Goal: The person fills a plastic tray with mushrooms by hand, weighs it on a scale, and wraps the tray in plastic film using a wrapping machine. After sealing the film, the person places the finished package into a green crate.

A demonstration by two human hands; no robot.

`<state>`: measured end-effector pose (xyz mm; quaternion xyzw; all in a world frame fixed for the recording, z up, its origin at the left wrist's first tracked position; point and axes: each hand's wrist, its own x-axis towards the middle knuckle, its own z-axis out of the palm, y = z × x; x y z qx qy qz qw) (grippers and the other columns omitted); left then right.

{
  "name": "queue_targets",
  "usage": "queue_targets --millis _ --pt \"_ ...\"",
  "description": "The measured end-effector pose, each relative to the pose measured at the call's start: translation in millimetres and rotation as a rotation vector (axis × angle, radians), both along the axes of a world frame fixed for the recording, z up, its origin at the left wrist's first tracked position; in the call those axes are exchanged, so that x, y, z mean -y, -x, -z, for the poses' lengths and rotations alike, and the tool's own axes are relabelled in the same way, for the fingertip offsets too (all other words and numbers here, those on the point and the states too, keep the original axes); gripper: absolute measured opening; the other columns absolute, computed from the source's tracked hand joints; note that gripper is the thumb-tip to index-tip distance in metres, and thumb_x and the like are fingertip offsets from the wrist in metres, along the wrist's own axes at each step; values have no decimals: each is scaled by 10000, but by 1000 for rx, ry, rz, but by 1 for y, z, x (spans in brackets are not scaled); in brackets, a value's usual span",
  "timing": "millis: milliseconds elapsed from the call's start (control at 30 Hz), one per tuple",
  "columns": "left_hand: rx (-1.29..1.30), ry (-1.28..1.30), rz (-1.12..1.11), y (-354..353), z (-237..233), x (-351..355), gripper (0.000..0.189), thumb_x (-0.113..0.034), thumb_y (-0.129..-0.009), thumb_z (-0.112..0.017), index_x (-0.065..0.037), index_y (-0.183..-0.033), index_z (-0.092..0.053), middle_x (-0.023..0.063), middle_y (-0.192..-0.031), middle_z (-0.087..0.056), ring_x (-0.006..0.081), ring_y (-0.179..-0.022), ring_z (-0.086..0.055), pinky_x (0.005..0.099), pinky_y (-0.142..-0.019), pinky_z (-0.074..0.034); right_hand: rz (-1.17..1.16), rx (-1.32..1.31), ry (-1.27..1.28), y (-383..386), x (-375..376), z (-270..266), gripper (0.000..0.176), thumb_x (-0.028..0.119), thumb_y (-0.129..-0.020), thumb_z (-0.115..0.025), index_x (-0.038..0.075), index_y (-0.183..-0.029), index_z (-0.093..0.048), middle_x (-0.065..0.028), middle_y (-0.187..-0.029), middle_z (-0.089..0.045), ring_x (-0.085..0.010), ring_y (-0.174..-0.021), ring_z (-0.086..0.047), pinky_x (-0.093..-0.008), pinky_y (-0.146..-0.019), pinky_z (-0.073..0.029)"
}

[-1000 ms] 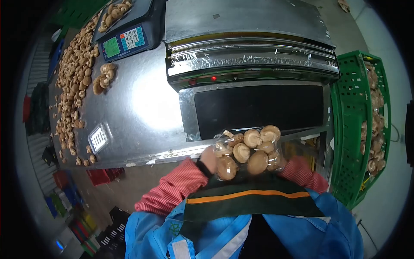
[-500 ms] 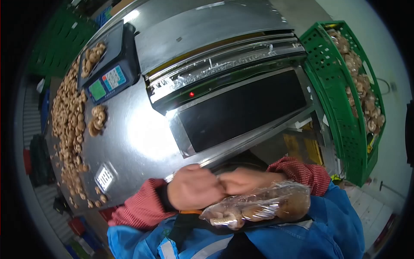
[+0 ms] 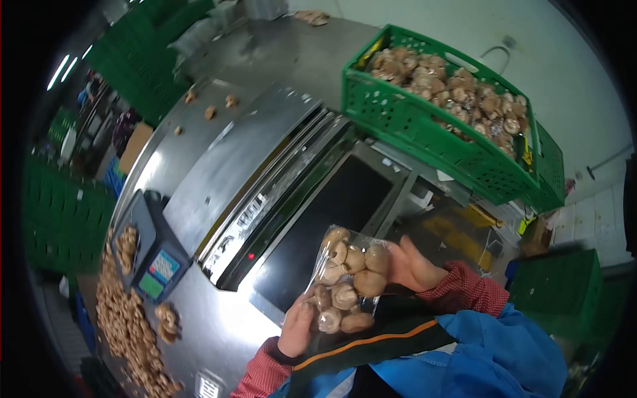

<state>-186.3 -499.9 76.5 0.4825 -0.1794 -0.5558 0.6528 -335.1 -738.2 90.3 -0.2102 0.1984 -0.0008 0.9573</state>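
Both hands hold a film-wrapped pack of brown mushrooms in the air in front of the chest, tilted up towards the camera, just above the near edge of the black flat plate of the steel wrapping machine. The left hand is closed on the pack's lower left corner, thumb on the film. The right hand clasps the right edge, its fingers mostly hidden behind the pack.

Handling at this point probably goes best with the grip kept on the rim and underside, not on the caps, since thin film creases and tears under pressing thumbs. Keeping the pack close to level should stop the mushrooms sliding to one end.

A green plastic crate of mushrooms sits beyond the machine on the right. A blue weighing scale and loose mushrooms lie on the steel tabletop to the left.
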Motion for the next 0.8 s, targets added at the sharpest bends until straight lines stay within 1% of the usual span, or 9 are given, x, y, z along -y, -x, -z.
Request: queue_targets --millis 67,100,200,333,400,433,633,700,800 --pt "101 31 42 -2 -15 42 620 -392 -1001 -417 55 -1415 -297 135 -1365 -454 208 -1258 -442 333 -1062 -334 128 -190 503 0 14 -7 489 222 -946 -574 49 -1360 -380 -78 -1350 -460 -200 -1199 -500 -394 -1009 -428" --pt "151 45 59 -1 -26 67 630 -394 -999 -422 56 -1420 -287 135 -1370 -448 209 -1261 -440 333 -1066 -329 278 -160 498 -3 26 -14 538 292 -905 -642 73 -1333 -401 -60 -1204 -552 -149 -1070 -573 -301 -864 -500" --pt "71 243 113 7 -30 140 695 -454 -979 -442 34 -1440 -261 135 -1367 -436 213 -1231 -459 336 -1043 -349 604 -209 594 -1 88 -48 450 252 -913 -614 39 -1273 -447 -52 -1143 -577 -150 -1013 -591 -292 -850 -500" --pt "11 343 181 15 -46 201 661 -456 -962 -484 17 -1400 -338 166 -1242 -532 219 -1081 -557 348 -942 -424 711 -38 1073 46 253 -50 342 313 -947 -506 39 -1149 -545 -31 -1051 -583 -139 -947 -591 -284 -806 -502" --pt "50 304 158 9 -40 215 620 -443 -960 -496 17 -1363 -393 155 -1153 -589 215 -1033 -583 347 -918 -441 890 -247 970 67 322 -68 344 321 -948 -484 45 -1138 -559 -24 -1005 -589 -138 -929 -597 -292 -772 -512" --pt "206 252 71 9 -51 231 583 -486 -949 -496 18 -1242 -506 125 -973 -625 197 -907 -603 320 -841 -462 877 -303 987 74 351 -77 348 321 -944 -490 47 -1148 -556 -33 -1004 -593 -148 -925 -601 -297 -760 -516" --pt "1085 480 146 -43 -104 402 306 -157 -902 -590 -8 -1170 -590 116 -1104 -645 238 -1023 -607 323 -911 -455 824 -420 876 90 436 -49 378 313 -924 -524 19 -1162 -551 -80 -1039 -610 -190 -906 -621 -321 -737 -532" --pt "1351 531 220 -41 -104 465 353 -158 -845 -639 -55 -1179 -598 136 -1112 -639 311 -1054 -585 355 -927 -455 805 -433 936 96 464 -12 403 304 -918 -535 -13 -1165 -543 -100 -1041 -620 -196 -897 -631 -324 -741 -531" --pt "1594 459 454 -34 -72 539 528 -226 -814 -663 -109 -1307 -515 166 -1244 -571 367 -1218 -476 423 -1043 -381 766 -426 911 88 446 -19 431 312 -916 -541 -29 -1180 -540 -116 -1048 -621 -197 -887 -629 -316 -745 -518"
